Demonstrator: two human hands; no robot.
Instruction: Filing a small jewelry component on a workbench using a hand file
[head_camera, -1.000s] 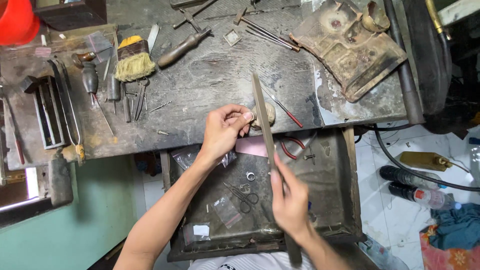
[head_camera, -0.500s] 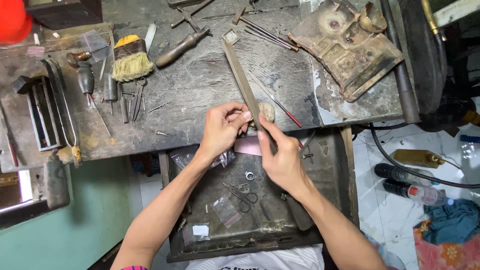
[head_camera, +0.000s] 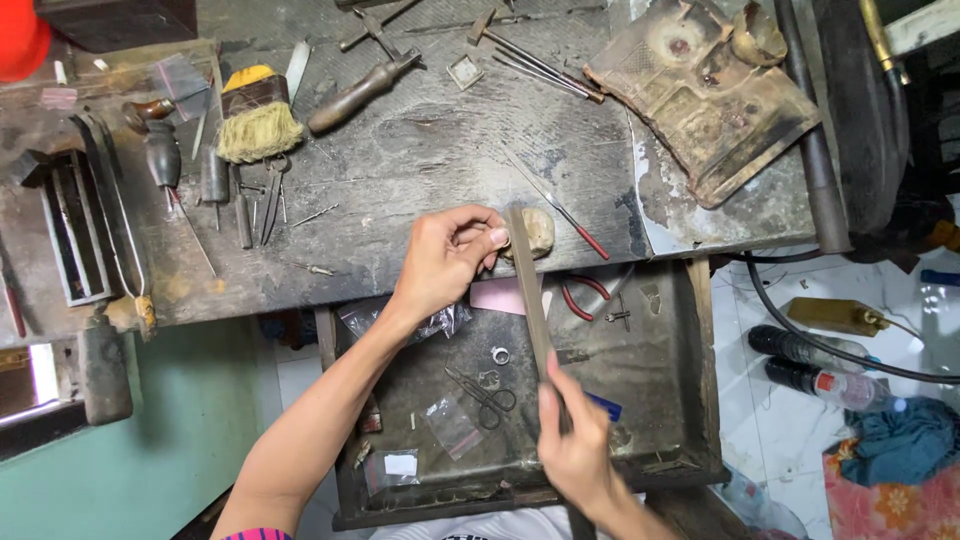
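- Nearest, the right hand is closed round the near end of a long flat metal file, which runs away from it up to the bench edge.
- Below the file an open drawer holds small clear plastic bags, one with a white label, small scissors, a metal ring, red-handled pliers and a pale pink sheet.
- Farther on, the left hand rests at the bench edge, fingertips pinched on a small piece I cannot make out, pressed against a worn bench peg just beside the file's far end.
- Beyond, the dark workbench carries a yellow-bristled brush, a wooden-handled tool, thin rods with red tips and a grimy brown block.
- Right of the drawer, on the tiled floor, lie dark bottles, a black hose and a blue cloth.
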